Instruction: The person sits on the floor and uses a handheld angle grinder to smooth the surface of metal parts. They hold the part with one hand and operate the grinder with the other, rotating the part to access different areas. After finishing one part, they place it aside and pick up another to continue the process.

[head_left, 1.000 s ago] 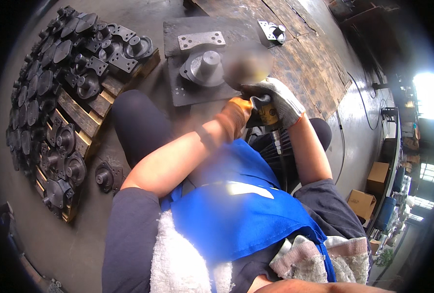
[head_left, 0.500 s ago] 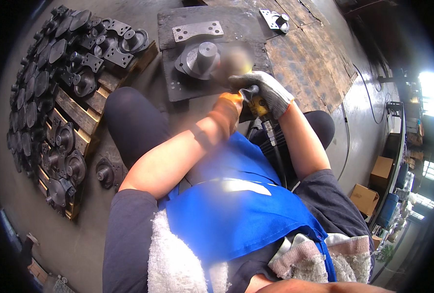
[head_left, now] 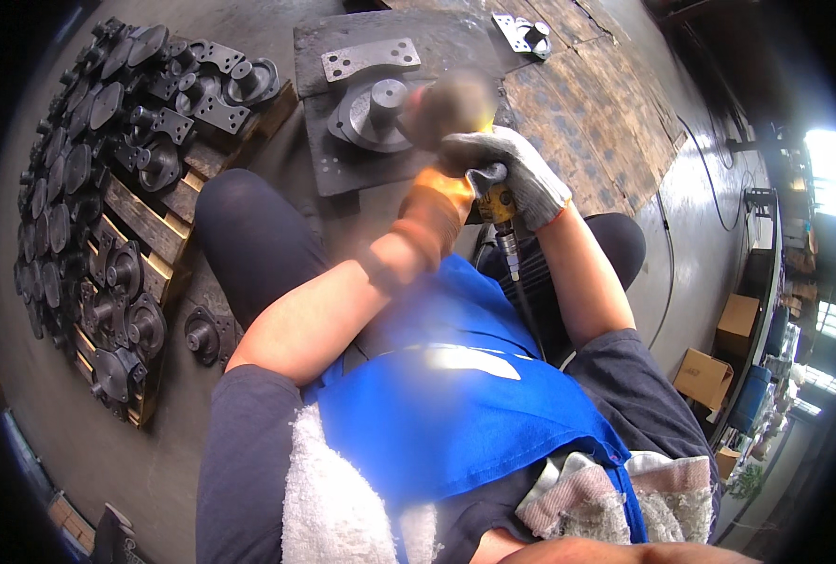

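My right hand [head_left: 523,179], in a white and grey glove, is closed around a yellow air tool [head_left: 496,204]. A metal coupling and a hose trail from its lower end. My left hand [head_left: 437,195], in an orange glove, is also closed at the tool, its fingers partly hidden. A blurred patch covers the tool's head. Just beyond my hands lies a grey metal flanged part [head_left: 387,103] with an upright round post. Against its far side is a flat plate [head_left: 371,59] with holes. Both sit on a dark work plate [head_left: 338,174].
On the left, a wooden pallet [head_left: 145,218] carries many dark flanged castings [head_left: 79,174]. Another casting [head_left: 203,336] lies on the floor beside it. A similar part [head_left: 523,36] sits at the back on worn wooden boards [head_left: 592,113]. Cardboard boxes [head_left: 703,378] stand at the right.
The work plate and the parts on it appear slightly farther left in view. My left glove has turned a little; both hands keep their grip on the tool.
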Demonstrator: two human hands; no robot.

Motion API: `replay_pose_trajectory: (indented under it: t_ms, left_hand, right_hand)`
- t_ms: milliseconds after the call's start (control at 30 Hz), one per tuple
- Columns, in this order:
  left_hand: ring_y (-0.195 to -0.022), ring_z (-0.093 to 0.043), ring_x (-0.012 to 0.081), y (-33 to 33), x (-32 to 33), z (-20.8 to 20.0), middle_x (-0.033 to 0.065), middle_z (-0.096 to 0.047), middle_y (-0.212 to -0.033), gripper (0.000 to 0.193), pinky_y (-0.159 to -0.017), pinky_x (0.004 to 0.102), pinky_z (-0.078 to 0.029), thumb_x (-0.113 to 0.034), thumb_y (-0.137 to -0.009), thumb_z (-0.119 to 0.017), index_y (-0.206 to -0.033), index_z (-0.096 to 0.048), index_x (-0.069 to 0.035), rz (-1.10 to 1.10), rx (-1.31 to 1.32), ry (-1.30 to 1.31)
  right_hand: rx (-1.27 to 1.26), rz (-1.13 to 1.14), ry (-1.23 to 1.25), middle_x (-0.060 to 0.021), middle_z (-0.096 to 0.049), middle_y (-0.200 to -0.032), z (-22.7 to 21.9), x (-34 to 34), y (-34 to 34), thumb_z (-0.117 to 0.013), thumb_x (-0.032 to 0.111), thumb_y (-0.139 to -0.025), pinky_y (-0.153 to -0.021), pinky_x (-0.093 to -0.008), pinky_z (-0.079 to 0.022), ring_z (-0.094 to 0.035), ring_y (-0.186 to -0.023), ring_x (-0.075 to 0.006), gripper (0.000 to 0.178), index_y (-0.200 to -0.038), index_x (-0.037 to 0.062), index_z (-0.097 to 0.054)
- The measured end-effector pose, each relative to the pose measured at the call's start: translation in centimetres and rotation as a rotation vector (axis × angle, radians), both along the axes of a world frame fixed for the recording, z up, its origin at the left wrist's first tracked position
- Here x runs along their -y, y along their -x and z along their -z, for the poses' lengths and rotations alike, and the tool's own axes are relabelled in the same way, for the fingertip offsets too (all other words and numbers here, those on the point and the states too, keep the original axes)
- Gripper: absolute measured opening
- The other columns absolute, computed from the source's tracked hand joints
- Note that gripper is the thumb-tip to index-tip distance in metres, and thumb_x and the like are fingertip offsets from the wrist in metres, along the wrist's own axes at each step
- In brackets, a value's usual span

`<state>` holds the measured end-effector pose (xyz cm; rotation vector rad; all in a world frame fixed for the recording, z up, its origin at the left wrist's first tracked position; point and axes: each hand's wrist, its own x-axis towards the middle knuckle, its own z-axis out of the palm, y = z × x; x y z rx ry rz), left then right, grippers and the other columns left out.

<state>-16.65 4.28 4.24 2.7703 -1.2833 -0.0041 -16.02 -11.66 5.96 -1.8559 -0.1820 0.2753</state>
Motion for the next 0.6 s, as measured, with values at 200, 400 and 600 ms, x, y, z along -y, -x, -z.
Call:
replay_pose_trajectory:
  t_ms: [200,400,600]
  left_hand:
    - [-0.102,-0.064,0.0181,-1.1,0.1,-1.1,0.0042,-0.068,-0.108,0.046,-0.084,0.0281,-0.051,-0.021,-0.071,-0.075,-0.114,-0.061,-0.011,-0.039,-0.175,-0.193]
    - [-0.094,-0.067,0.018,-1.0,-0.7,-0.9,0.0027,-0.07,-0.098,0.027,-0.078,0.0298,-0.052,-0.017,-0.077,-0.069,-0.104,-0.067,-0.013,-0.063,-0.049,-0.158]
    - [-0.091,-0.068,0.0208,-2.0,-0.6,0.3,0.0049,-0.071,-0.099,0.02,-0.078,0.0319,-0.054,-0.012,-0.082,-0.063,-0.102,-0.068,-0.014,-0.123,-0.191,-0.024]
  right_hand:
    - [0.056,-0.014,0.072,-0.0044,-0.068,-0.098,-0.8,-1.0,-0.9,-0.055,0.012,-0.091,-0.082,-0.0246,-0.051,-0.063,-0.09,-0.0104,0.026,-0.11,-0.0019,-0.065]
    - [0.013,-0.016,0.142,-0.0044,-0.068,-0.098,-1.7,-2.1,-1.1,-0.051,0.011,-0.092,-0.08,-0.0242,-0.05,-0.062,-0.087,-0.0098,0.026,-0.109,-0.0014,-0.066]
    - [0.053,0.003,0.218,-0.0015,-0.067,-0.095,-2.2,-2.4,-1.4,-0.052,0.007,-0.09,-0.074,-0.0232,-0.05,-0.06,-0.083,-0.0069,0.025,-0.108,-0.0011,-0.067]
